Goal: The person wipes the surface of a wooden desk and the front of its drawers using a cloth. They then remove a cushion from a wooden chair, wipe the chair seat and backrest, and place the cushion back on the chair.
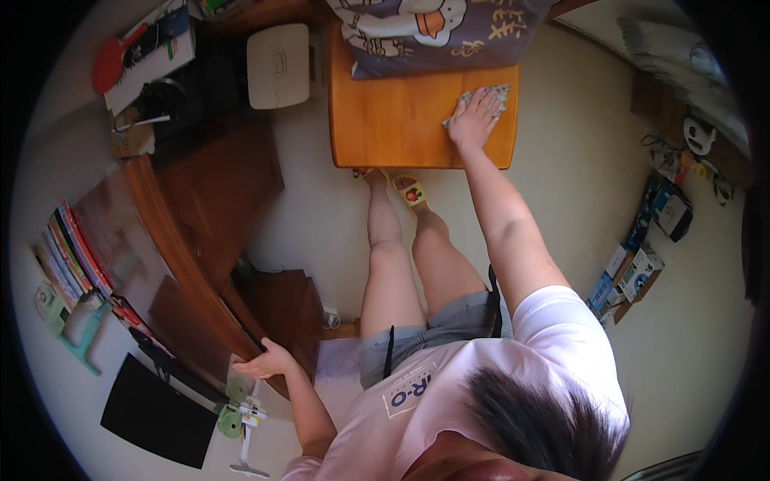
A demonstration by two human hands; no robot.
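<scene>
A patterned cloth (500, 99) lies on an orange-brown wooden seat or small table (397, 120), near its right edge. My right hand (472, 119) presses flat on the cloth, fingers spread, and part of the cloth is hidden under it. A grey-blue cushion or bag (445, 57) with a white duck print stands at the far side of the same wooden top. My left hand (264, 359) is by the edge of the brown desk (222, 324), fingers apart and holding nothing; whether it touches the edge I cannot tell.
Books (72, 255), a black monitor (159, 412) and a green stand (231, 415) are on the left. A light-coloured lidded bin (278, 67) stands left of the wooden top. Boxes (640, 273) and a dark bag (671, 210) line the right side. My slippered feet (410, 193) are close to its near edge.
</scene>
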